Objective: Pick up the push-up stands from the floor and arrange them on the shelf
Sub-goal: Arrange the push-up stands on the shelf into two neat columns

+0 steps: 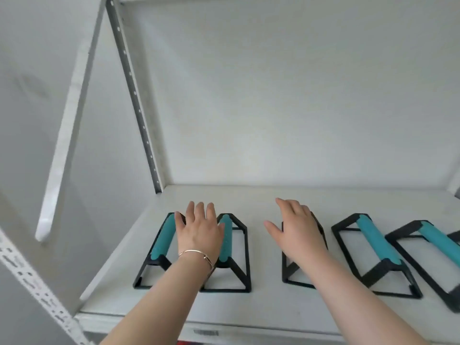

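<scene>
Several push-up stands with black frames and teal grips stand in a row on the white shelf [261,200]. My left hand [199,232] lies flat with fingers spread between the leftmost stand [161,237] and the second stand [227,242], touching both grips. My right hand [296,227] hovers open over the third stand [288,267], hiding its grip. A fourth stand [373,240] and a fifth stand [440,242] sit further right, the last one cut off by the frame edge.
A perforated metal upright [135,95] rises at the shelf's back left corner, and a white diagonal brace [67,125] runs down the left side. The front upright [37,285] crosses the lower left. Bare shelf surface lies behind the stands up to the white back wall.
</scene>
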